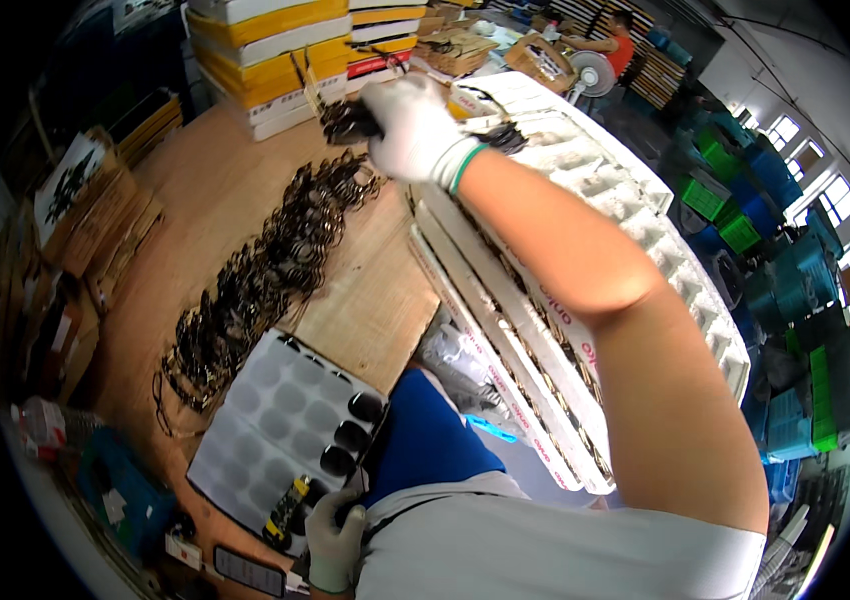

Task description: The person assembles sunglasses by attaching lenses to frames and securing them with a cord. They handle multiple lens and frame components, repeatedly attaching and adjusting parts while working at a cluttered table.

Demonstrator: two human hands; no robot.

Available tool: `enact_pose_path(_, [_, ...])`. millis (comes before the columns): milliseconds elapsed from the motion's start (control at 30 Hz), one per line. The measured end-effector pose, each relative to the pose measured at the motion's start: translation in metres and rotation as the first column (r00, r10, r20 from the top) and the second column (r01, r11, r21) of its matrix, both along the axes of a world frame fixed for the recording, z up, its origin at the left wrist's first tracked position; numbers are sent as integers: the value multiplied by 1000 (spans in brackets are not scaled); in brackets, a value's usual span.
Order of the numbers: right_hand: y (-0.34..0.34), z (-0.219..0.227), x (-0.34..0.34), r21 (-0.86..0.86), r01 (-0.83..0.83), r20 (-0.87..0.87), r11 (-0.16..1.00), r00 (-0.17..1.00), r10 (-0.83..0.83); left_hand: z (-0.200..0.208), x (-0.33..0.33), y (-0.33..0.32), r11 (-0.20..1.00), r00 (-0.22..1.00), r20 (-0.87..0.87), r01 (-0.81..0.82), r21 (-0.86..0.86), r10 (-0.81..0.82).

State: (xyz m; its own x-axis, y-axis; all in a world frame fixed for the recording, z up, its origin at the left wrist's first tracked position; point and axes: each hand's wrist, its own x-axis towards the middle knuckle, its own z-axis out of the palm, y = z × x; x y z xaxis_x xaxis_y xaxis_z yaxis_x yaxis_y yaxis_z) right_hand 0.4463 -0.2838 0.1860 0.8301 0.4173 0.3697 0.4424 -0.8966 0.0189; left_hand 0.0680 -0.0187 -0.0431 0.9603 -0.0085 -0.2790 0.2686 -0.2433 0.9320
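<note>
My right hand (413, 125), in a white glove with a green cuff, reaches to the far side of the table, somewhat blurred. Its fingers close on dark eyeglass frames (350, 122), with thin temples rising beside them. Down at the near edge, my gloved left hand (335, 540) is curled by the tray's corner; what it holds, if anything, is hidden. Beside it a yellow-and-black hand tool (288, 510) lies on a grey-white tray (260, 420) with round pockets. Several dark lenses (351, 437) sit along the tray's right side.
A long heap of eyeglass frames (275, 255) runs across the wooden table (195, 180). Yellow and white boxes (275, 60) are stacked behind. White foam trays (635, 190) stand at the right. A phone (248, 570) lies near left; a person (621, 45) and a fan (593, 75) are far off.
</note>
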Motion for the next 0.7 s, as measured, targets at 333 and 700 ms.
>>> enact_pose_path(333, [-267,-15,39,-219,403,125,889,915,-384,12,3,-14,997,985,-154,-79,26,82])
enact_pose_path(700, [-321,-59,69,-204,390,-141,898,896,-421,20,13,-50,1000,984,-175,26,-5,-26])
